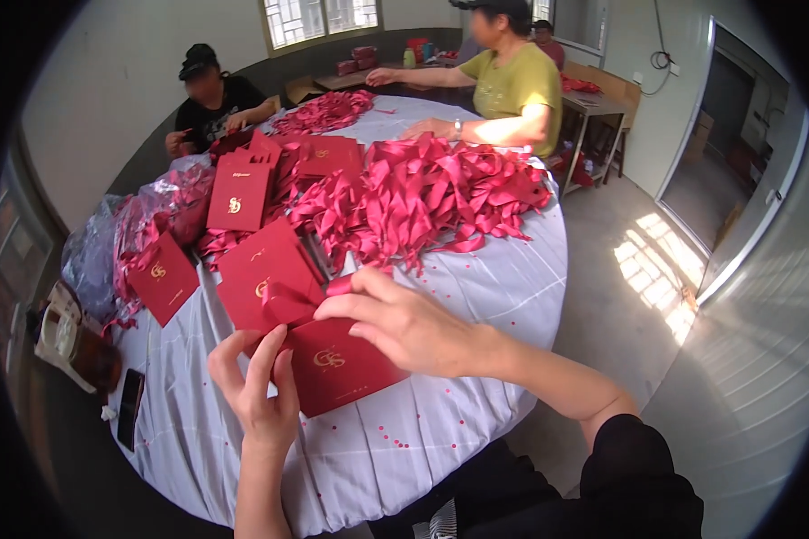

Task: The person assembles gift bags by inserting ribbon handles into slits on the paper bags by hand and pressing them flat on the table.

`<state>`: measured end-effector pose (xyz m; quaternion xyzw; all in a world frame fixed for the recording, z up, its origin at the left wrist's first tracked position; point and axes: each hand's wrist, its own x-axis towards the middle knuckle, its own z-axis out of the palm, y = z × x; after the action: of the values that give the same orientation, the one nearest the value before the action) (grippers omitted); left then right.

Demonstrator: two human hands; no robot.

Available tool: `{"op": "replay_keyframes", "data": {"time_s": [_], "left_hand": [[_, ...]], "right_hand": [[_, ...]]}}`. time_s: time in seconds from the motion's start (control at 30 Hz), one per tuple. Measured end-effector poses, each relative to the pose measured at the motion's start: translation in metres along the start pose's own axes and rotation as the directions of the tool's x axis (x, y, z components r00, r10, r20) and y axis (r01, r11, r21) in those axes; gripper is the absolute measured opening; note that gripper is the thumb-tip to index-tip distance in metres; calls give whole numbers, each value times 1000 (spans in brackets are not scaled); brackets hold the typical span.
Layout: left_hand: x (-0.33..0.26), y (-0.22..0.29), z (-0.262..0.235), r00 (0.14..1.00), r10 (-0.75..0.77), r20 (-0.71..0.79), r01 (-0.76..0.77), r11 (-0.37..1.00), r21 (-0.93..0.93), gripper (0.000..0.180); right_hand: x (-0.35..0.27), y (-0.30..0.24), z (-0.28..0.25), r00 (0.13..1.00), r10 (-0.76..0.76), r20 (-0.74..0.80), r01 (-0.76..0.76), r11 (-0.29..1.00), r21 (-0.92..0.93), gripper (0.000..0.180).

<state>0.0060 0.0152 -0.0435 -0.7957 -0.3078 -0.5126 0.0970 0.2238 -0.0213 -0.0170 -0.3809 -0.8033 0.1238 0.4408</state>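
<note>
A flat red gift bag (337,364) with a gold emblem lies in front of me on the cloth-covered table. My left hand (259,382) is closed at its upper left corner, with thumb and fingers pinching the bag's top edge. A red ribbon (289,305) loops up from that edge between my hands. With bent fingers, my right hand (404,323) pinches the ribbon above the bag's upper right part. Its fingertips partly cover the ribbon. Just beyond lies a stack of similar red bags (259,265), and another red bag (164,280) rests to the left.
A big heap of red ribbons (431,193) covers the table's far right, beside more red bags (239,202). Clear plastic bags (108,234) bulge at the left, above a phone (130,409). Two people sit or stand across the round table (476,431); another is farther back.
</note>
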Motion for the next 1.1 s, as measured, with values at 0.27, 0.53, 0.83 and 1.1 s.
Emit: {"op": "replay_keyframes", "data": {"time_s": [0.27, 0.53, 0.83, 1.1], "left_hand": [[7, 14, -20, 989, 138, 61, -144, 983, 111, 28], [9, 24, -23, 982, 177, 64, -187, 957, 221, 24], [20, 23, -35, 982, 0, 187, -38, 979, 201, 20], [24, 16, -40, 915, -216, 340, 237, 971, -23, 17]], "right_hand": [[-2, -5, 4, 1000, 7, 20, -8, 999, 50, 17], [-1, -9, 3, 997, 80, 18, -79, 996, -43, 17], [-4, 1, 11, 994, -88, -59, 86, 996, -35, 18], [-1, 9, 7, 996, -92, -9, 92, 994, 59, 19]]}}
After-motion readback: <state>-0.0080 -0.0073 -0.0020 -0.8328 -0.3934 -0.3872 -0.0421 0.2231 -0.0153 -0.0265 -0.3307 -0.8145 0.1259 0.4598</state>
